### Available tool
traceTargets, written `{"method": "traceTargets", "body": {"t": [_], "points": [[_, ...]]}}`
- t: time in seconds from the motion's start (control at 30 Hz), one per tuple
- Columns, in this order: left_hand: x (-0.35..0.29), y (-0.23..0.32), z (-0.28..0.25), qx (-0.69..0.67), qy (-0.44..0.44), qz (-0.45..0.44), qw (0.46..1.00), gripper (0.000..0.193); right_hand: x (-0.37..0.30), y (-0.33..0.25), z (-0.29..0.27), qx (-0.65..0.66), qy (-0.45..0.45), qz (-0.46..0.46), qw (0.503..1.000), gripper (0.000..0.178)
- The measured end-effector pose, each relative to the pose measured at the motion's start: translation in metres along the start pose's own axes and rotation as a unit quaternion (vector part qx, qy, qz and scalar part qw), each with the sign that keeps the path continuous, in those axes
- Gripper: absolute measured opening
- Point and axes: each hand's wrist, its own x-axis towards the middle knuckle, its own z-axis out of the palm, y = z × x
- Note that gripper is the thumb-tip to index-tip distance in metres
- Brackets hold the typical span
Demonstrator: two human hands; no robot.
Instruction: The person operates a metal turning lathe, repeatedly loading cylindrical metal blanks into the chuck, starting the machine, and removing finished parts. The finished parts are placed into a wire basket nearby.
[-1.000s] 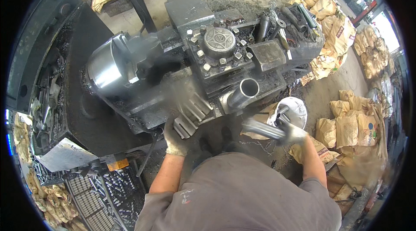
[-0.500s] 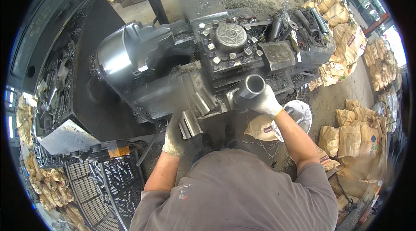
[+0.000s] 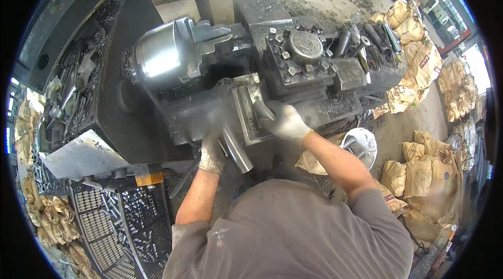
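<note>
My left hand, in a white work glove with a darkened front, is closed around a shiny metal tube that slants down towards me. A narrow metal edge shows beside the tube, partly hidden by the glove. My right hand, also gloved, reaches over the lathe carriage onto a flat metal plate with a row of holes. Its grey fingers look bent together around something by the plate, which I cannot make out. Just behind stands the bolted tool post with its round cap.
A large chuck sits left of the tool post. Loose tools and tubes lie on the right. A black crate of metal pieces stands lower left, a white bucket at right, and brown paper sacks beyond it.
The tube upright in my right hand is gone from there; a tube now lies in my left hand. My right hand has moved left onto the plate. The whole view has shifted slightly.
</note>
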Motion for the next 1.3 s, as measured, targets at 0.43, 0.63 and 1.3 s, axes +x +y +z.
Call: {"method": "traceTargets", "body": {"t": [0.43, 0.63, 1.3], "points": [[0.094, -0.021, 0.049, 0.053, -0.16, 0.021, 0.985, 0.059, -0.014, -0.086, -0.094, 0.294, -0.175, 0.124, 0.932, 0.081], [0.142, 0.047, 0.106, 0.799, -0.201, 0.095, 0.558, 0.073, 0.03, -0.116, -0.208, 0.153, -0.104, -0.152, 0.971, 0.091], [-0.091, -0.032, -0.161, -0.026, 0.486, 0.236, 0.841, 0.053, 0.291, -0.013, -0.122, -0.345, -0.245, -0.117, 0.898, 0.061]]}}
